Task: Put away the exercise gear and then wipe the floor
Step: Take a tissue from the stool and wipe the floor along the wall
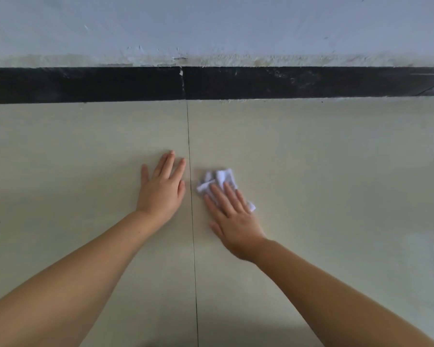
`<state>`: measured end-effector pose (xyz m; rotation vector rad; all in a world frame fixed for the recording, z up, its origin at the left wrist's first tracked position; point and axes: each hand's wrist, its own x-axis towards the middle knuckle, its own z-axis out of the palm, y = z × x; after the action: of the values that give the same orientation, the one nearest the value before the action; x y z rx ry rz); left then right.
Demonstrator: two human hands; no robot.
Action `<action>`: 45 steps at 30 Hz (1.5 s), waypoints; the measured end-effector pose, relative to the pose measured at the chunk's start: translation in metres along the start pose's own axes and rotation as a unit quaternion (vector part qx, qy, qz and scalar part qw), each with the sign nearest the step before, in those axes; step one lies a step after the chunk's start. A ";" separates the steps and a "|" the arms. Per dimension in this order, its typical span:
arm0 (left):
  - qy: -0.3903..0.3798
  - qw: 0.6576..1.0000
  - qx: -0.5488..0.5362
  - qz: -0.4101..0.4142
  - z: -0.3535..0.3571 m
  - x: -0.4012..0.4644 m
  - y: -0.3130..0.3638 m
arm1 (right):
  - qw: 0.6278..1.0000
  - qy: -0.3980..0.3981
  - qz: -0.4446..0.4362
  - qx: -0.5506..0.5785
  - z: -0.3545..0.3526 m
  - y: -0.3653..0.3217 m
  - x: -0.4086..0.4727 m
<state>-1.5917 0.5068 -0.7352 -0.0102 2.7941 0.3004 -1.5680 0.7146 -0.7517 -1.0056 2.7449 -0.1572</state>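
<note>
Right hand (232,216) atop crumpled cloth (217,180)

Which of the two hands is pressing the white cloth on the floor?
The right hand: its straight fingers lie on the white cloth. The left hand rests flat on bare floor.

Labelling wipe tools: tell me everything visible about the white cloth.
The cloth is white, crumpled and creased; whether fabric or paper, I cannot tell. It lies on the beige floor, just right of the tile seam. The right hand presses it flat with straight fingers, covering its near part. The left hand is apart from it.
</note>
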 end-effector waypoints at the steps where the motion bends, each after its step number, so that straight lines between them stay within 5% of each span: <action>1: -0.005 1.000 0.001 0.001 0.000 0.000 -0.001 | 0.999 -0.015 -0.040 0.015 -0.004 0.003 -0.002; 3: -0.004 1.000 0.007 0.005 -0.001 0.000 -0.003 | 0.999 -0.018 -0.050 -0.007 -0.009 0.040 -0.008; 6: 0.005 1.000 0.010 0.005 0.000 -0.001 -0.002 | 0.989 -0.013 0.141 -0.040 -0.013 0.143 -0.027; 10: 0.014 1.000 0.025 0.010 0.001 0.000 -0.004 | 0.880 -0.024 0.465 0.094 -0.046 0.204 -0.017; 12: 0.024 0.998 0.048 0.023 0.002 0.001 -0.007 | 0.850 -0.011 0.514 0.111 -0.053 0.177 0.022; 14: 0.021 0.997 0.065 0.028 0.001 0.002 -0.008 | 0.896 0.015 0.437 0.078 -0.045 0.128 0.062; 18: 0.001 0.996 0.092 0.021 0.000 0.004 -0.005 | 0.988 -0.027 0.126 0.079 -0.031 0.027 0.114; 22: 0.003 0.995 0.100 0.025 0.000 0.004 -0.006 | 0.984 -0.102 -0.140 -0.027 -0.044 0.080 0.114; 24: 0.002 0.995 0.100 0.031 -0.003 0.005 -0.006 | 0.988 -0.125 -0.083 -0.047 -0.051 0.141 0.089; 28: -0.024 0.993 0.109 0.038 -0.012 0.007 -0.008 | 0.960 -0.158 0.233 -0.016 -0.086 0.237 0.033; 32: -0.073 0.987 0.139 0.039 -0.017 0.006 -0.006 | 0.917 -0.111 0.384 0.001 -0.067 0.215 0.049; 35: -0.083 0.988 0.125 0.028 -0.019 0.008 -0.005 | 0.953 -0.067 0.296 -0.003 -0.044 0.132 0.064; 39: -0.076 0.992 0.103 -0.005 -0.018 0.010 0.007 | 0.989 -0.115 0.083 0.035 -0.040 0.034 0.087; 45: -0.071 0.991 0.067 -0.091 -0.003 0.005 0.026 | 0.986 -0.143 -0.088 0.005 -0.054 0.079 0.084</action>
<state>-1.5983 0.5313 -0.7285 -0.2041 2.6418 0.0652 -1.6926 0.7223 -0.7264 -1.1680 2.3951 -0.0489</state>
